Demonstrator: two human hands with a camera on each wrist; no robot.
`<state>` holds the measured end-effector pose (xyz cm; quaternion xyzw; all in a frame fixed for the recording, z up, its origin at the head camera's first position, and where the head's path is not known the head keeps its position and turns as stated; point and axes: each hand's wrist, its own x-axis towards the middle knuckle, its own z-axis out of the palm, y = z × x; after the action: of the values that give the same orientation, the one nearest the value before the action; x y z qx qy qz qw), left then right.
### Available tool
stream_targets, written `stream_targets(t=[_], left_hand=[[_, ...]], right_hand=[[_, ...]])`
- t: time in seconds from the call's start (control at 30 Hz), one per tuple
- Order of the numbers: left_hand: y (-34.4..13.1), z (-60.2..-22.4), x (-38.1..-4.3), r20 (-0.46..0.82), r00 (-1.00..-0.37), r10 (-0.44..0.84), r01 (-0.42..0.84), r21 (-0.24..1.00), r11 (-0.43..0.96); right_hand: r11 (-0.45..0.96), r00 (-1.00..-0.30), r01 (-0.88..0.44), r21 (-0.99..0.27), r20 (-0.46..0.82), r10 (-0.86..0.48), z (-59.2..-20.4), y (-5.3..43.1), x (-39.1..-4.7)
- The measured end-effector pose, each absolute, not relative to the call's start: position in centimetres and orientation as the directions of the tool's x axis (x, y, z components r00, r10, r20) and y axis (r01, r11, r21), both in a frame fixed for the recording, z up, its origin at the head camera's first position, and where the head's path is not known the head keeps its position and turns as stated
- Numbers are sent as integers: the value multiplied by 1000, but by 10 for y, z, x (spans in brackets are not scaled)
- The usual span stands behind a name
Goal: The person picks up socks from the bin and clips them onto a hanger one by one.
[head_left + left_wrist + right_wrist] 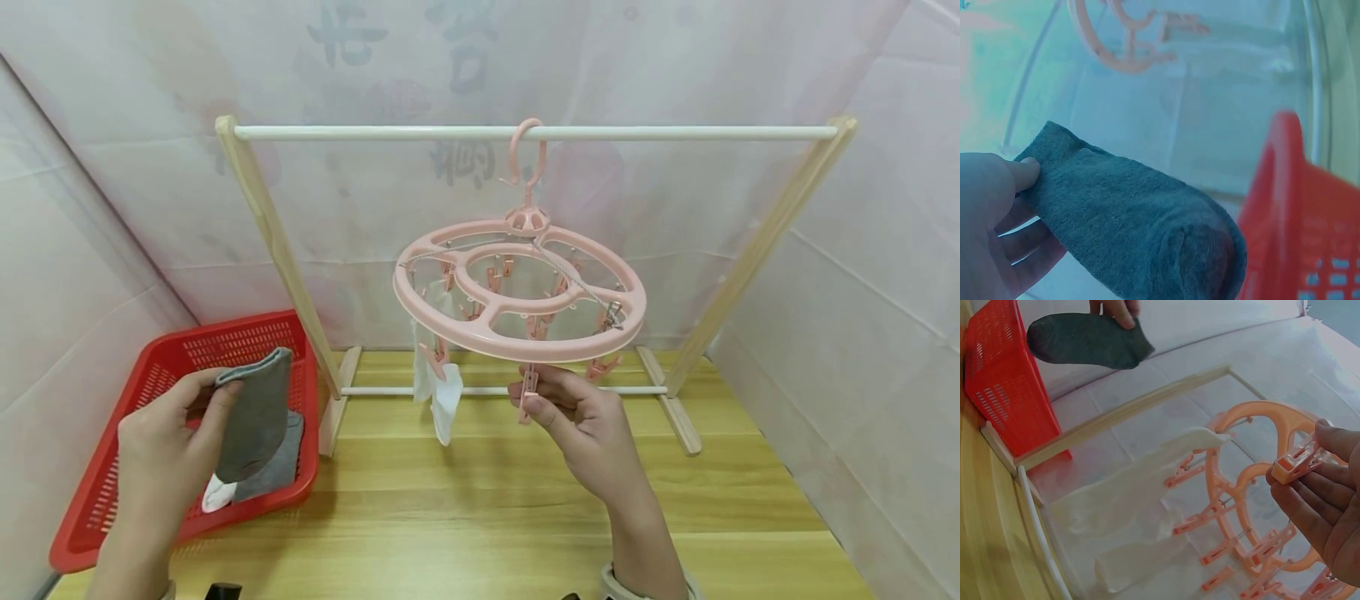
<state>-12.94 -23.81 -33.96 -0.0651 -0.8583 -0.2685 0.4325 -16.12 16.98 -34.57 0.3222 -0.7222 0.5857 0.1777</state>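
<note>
1. Our left hand point(168, 437) pinches a sock point(253, 421), which hangs from those fingers point(201, 380); the basket point(309, 400) is lower.
2. Our right hand point(588, 421) grips a peg point(529, 387) between thumb and fingers, the hanger point(517, 344) just above them.

We count: left hand point(167, 437), one; right hand point(592, 429), one; grey sock point(255, 417), one; hanging white socks point(447, 404), two; cloths point(273, 462) visible in basket point(309, 417), two; basket, one; hanger point(487, 335), one; rack point(360, 133), one; table point(480, 508), one; clips point(530, 385), at least eight, overlapping.
</note>
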Motion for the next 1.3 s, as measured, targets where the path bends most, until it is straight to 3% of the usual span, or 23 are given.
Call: stream_targets(t=[0.17,0.7,0.93,1.3], left_hand=[[-222,-333,-125,808,-586,-66,462,400,792],[-179,-333,-118,794,-607,33,658,479,581],[-155,-332,-118,778,-627,47,689,526,498],[-119,-333,-120,700,-710,83,665,625,409]], right_hand=[[109,-735,-668,-736,629,-252,-346,171,-161],[83,-732,-667,-740,632,-255,-345,171,-160],[84,-726,-673,-734,637,-259,-346,171,-161],[42,-697,-698,-715,665,-268,-347,168,-161]])
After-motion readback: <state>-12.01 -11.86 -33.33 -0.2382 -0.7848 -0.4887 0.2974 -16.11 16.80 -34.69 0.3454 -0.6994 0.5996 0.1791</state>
